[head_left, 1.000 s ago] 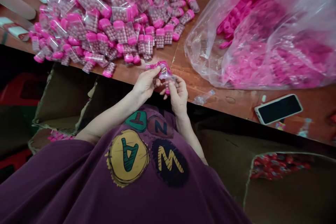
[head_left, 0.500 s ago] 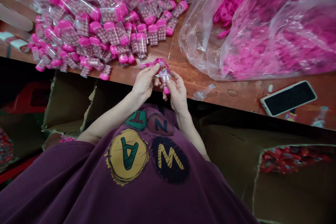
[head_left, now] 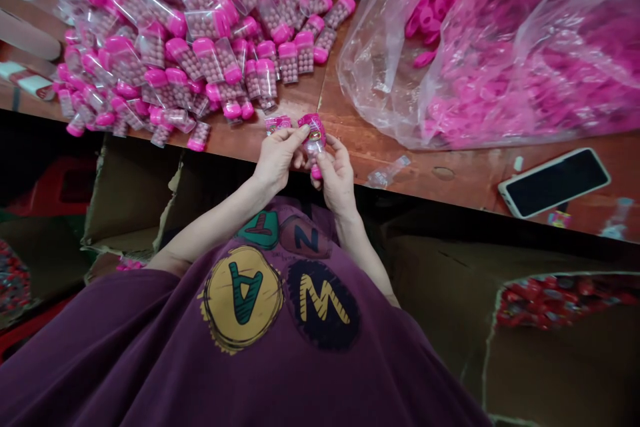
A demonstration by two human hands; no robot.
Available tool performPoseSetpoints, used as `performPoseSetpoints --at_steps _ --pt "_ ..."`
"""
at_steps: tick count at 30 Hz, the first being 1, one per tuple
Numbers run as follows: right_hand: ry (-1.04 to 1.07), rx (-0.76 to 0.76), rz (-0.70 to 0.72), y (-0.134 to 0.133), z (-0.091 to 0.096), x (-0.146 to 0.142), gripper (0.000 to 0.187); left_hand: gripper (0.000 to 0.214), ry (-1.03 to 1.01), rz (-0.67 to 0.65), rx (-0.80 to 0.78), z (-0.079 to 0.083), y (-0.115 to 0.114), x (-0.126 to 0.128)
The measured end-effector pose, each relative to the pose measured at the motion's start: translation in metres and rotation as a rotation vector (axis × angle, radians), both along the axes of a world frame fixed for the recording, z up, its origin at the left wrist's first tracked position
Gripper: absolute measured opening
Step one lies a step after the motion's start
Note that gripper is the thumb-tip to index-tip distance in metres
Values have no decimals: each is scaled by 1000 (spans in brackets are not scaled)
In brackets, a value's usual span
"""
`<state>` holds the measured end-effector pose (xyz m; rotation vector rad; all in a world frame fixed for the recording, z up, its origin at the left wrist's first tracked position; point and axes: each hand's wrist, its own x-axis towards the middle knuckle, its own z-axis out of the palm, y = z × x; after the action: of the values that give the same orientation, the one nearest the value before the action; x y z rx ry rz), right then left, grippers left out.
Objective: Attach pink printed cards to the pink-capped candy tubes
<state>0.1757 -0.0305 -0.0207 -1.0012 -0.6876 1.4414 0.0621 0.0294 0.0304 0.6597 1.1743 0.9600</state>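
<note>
At the table's near edge, both hands meet around a small clear candy tube with pink balls and a pink cap pointing toward me. A pink printed piece, like a label or wrapper, covers its far end. My left hand pinches this piece between thumb and fingers. My right hand grips the tube from the right, thumb on top, with its other fingers partly hidden. Another pink printed piece shows just beyond my left hand; whether it joins the first I cannot tell.
A heap of pink-capped candy tubes covers the table's left. To the right lies a clear plastic bag of pink plastic parts. A phone and a clear plastic piece lie near the edge. Cardboard boxes stand below.
My left fingers have shifted slightly on the pink printed piece, which now looks flatter against the tube. The right hand keeps its grip. The view has moved a little.
</note>
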Motion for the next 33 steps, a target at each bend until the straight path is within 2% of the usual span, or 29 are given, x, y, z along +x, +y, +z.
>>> performPoseSetpoints --at_steps 3,8,17,23,28,33 --pt "-30 1 -21 -1 -1 -1 57 40 -23 -57 20 0 -3 -2" --pt "-118 9 -44 -5 -4 -1 57 25 4 -180 14 4 -9 -3" --pt "-137 34 -49 -6 -9 -3 58 15 -1 -157 -47 4 -14 -2" --pt "-53 21 56 -12 -14 2 63 24 -11 -83 -25 4 -14 -7" --pt "-126 25 9 -13 -18 -4 62 22 -38 -131 -45 0 -22 -7" --pt "-123 11 20 -13 -18 -5 61 26 -42 -148 -69 -2 -26 -7"
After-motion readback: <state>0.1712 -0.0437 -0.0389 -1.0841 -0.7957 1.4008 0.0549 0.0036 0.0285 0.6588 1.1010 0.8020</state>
